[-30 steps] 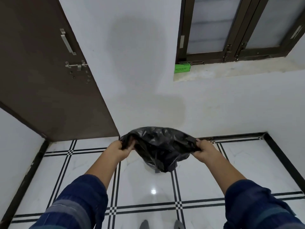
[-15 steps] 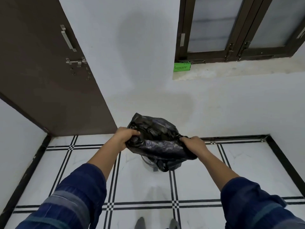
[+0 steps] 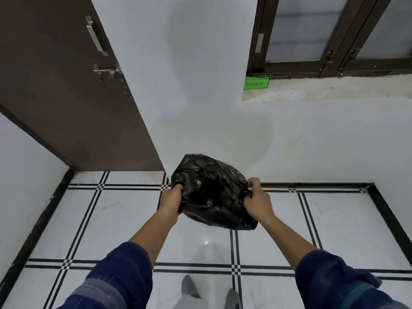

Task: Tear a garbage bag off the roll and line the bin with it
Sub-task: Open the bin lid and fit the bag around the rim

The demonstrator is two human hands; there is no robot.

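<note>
While I stand over the white tiled floor [image 3: 116, 221] with its black grid lines, I hold the black garbage bag [image 3: 210, 192] out in front of me, raised above the tiles and in line with the foot of the white wall [image 3: 200, 85]. My left hand [image 3: 170, 200] grips the bag's left edge, fingers curled into the plastic so the tips sink into a fold. My right hand [image 3: 256, 202] is closed on the right edge, thumb on top and the bunched film pinched under it. The bag is puffed and crumpled between my hands (its mouth is not visible from here, so I cannot tell what is inside). I cannot make out the bin; the bag covers whatever stands directly below it. Both my sleeves are dark blue, pushed up the forearms. A small green box [image 3: 256, 82] sits on the window sill [image 3: 334, 90] at upper right, and a brown door [image 3: 66, 85] stands to the left.
</note>
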